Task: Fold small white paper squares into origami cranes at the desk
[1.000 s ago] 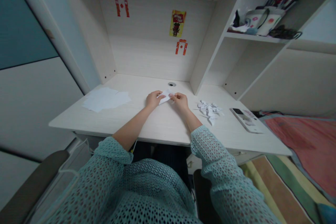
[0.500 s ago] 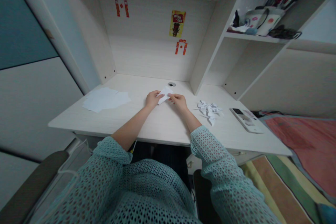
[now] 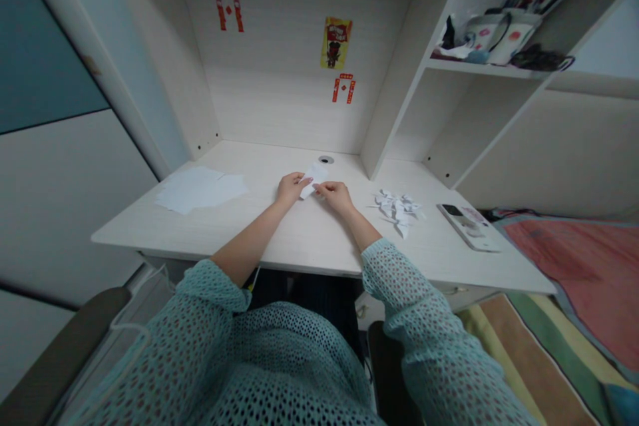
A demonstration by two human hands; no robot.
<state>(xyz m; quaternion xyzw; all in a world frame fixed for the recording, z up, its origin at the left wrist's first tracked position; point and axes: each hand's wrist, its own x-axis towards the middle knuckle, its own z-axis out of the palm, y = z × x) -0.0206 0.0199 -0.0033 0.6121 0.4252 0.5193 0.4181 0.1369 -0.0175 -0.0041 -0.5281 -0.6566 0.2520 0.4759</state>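
The left hand point(image 3: 289, 188) rests on the desk with its fingers curled, fingertips nipping the left edge of a small white paper point(image 3: 314, 178). The right hand point(image 3: 337, 196) meets it from the other side, thumb and fingers closed on the paper's near corner. The paper lies flat on the desk point(image 3: 309, 239), just in front of the round cable hole point(image 3: 326, 160), its far end almost touching the hole.

Nearest of all, well in front of the cable hole and to its left, a dark chair arm point(image 3: 60, 359) curves up beside teal open-knit sleeves. Well in front of the hole and far to its right, a striped cover in red, green and yellow point(image 3: 574, 279) lies off the desk's right end.

The desk is pale wood grain. In front of the hole and to its right sits a white remote point(image 3: 468, 226) near the desk's right end. Between the remote and the hole is a little heap of folded white paper pieces point(image 3: 398, 206). To the left of the hole, well apart from it, loose white sheets point(image 3: 200, 190) lie overlapping.

Behind the hole rises the back panel. It bears a small red sticker point(image 3: 344, 89) and a yellow one point(image 3: 335, 42) above the hole, and another red one point(image 3: 229, 8) higher up to the left. Up and to the right of the hole, a side shelf point(image 3: 479, 69) holds cups with scissors point(image 3: 504, 33).
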